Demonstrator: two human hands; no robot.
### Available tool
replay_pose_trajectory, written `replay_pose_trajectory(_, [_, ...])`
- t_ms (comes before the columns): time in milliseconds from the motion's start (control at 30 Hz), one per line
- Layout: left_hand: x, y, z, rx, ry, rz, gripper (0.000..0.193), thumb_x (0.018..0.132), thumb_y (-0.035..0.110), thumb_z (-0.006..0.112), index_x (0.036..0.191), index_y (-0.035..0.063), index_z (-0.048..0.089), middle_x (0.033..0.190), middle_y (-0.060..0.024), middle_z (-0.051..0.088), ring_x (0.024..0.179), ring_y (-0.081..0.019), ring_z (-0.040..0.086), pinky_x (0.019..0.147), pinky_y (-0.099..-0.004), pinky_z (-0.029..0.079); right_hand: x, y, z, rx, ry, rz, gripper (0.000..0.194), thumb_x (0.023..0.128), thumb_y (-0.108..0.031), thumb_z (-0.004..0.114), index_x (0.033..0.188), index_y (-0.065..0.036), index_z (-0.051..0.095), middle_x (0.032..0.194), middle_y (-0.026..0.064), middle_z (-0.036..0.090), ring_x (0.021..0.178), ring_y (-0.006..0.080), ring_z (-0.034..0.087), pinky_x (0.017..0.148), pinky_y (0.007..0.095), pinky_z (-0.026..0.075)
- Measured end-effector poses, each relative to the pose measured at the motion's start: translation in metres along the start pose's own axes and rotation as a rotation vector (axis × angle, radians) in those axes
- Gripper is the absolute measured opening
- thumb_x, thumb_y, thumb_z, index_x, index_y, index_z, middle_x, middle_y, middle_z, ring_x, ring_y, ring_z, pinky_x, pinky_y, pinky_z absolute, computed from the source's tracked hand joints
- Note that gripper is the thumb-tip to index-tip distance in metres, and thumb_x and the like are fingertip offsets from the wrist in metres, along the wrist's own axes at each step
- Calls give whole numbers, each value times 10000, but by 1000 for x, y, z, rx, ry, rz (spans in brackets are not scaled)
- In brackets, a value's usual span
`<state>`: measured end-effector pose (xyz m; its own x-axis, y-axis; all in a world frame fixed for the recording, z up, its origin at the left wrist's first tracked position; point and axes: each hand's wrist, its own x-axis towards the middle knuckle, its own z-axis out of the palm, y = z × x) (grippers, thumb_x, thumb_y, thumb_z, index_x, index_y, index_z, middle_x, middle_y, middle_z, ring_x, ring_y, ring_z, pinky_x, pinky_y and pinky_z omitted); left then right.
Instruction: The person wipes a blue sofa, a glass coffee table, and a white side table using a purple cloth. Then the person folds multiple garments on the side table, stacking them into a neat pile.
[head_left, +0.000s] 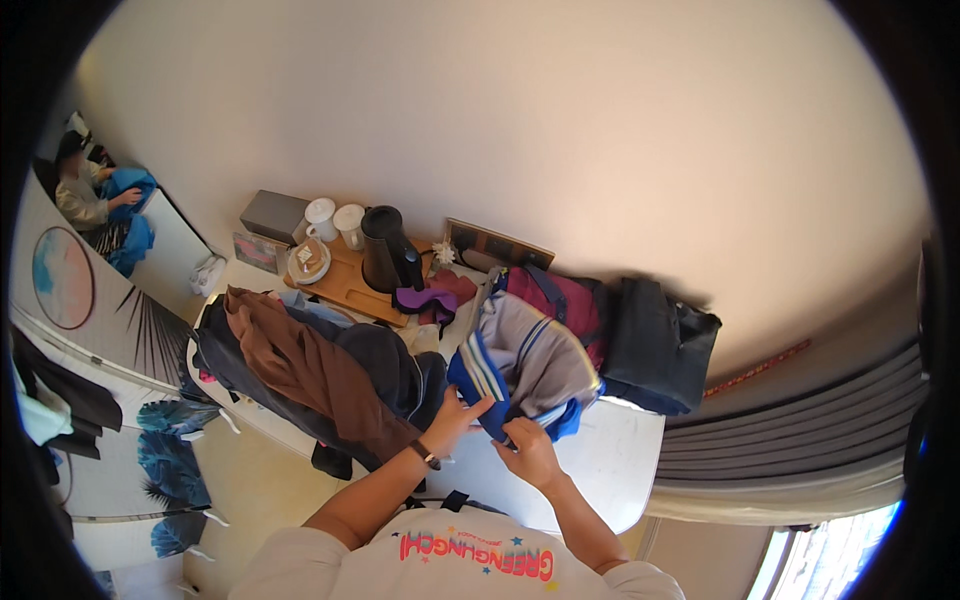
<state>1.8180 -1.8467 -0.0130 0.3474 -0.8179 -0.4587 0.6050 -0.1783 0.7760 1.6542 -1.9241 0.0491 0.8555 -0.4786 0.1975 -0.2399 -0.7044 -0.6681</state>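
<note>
A grey garment with blue and white striped ribbed bands (536, 352) is bunched up over the near part of the white table (615, 450). My left hand (450, 427) grips its blue striped band, thumb on top and fingers underneath. My right hand (531, 448) pinches the edge of the same garment a little to the right. Left of my hands lies a heap of dark clothing (292, 375) with a brown cloth (315, 367) draped across it. Behind the grey garment, a maroon garment with a dark strap (559, 300) rests beside a folded black garment (660, 345).
A wooden tray (341, 277) at the back holds a black electric kettle (384, 251) and lidded white mugs (349, 225). Near it are a grey box (274, 214) and a purple cloth (427, 300). A grey curtain (810, 427) hangs at right; a mirror (127, 217) stands left.
</note>
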Motion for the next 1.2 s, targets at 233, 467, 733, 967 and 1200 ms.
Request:
replay_pose_trajectory(233, [-4, -39, -21, -107, 120, -24, 433, 779, -92, 518, 1206, -34, 568, 947, -87, 623, 858, -181, 628, 754, -283, 510, -5, 30, 14, -208, 207, -2, 320, 721, -28, 721, 1025, 14, 630, 962, 182, 613, 940, 379, 592, 829, 453, 483])
replay_pose_trajectory(467, [-22, -22, -48, -410, 369, -187, 455, 831, 10, 478, 1279, 18, 555, 1043, -108, 621, 913, -240, 611, 906, -424, 518, -31, 75, 102, -412, 93, 529, 610, 724, -398, 787, 1115, 29, 591, 1147, 200, 567, 1053, 389, 574, 892, 475, 479])
replay_pose_trajectory(733, [-28, -12, -138, 179, 743, 385, 405, 791, -54, 524, 1189, -18, 594, 1054, -99, 601, 938, -174, 571, 823, -298, 479, -34, 107, 75, -68, -79, 770, 443, 645, -294, 768, 934, 31, 684, 886, 258, 698, 886, 399, 695, 765, 449, 561])
replay_pose_trajectory(967, [-69, 46, -34, 245, -87, 284, 301, 949, 166, 643, 1199, 11, 581, 1114, -69, 610, 1000, -155, 600, 870, -274, 489, -2, -27, -7, 218, 250, 267, 147, 755, -49, 656, 747, -8, 515, 640, 179, 527, 592, 367, 566, 533, 438, 437])
replay_pose_trajectory(1200, [-63, 26, -6, -260, -73, 29, 169, 961, 98, 600, 1110, 28, 635, 966, -22, 669, 872, -111, 630, 787, -247, 499, 6, -66, 11, 324, 283, -203, 198, 781, 57, 640, 966, -9, 667, 1026, 158, 624, 1006, 343, 580, 870, 411, 482])
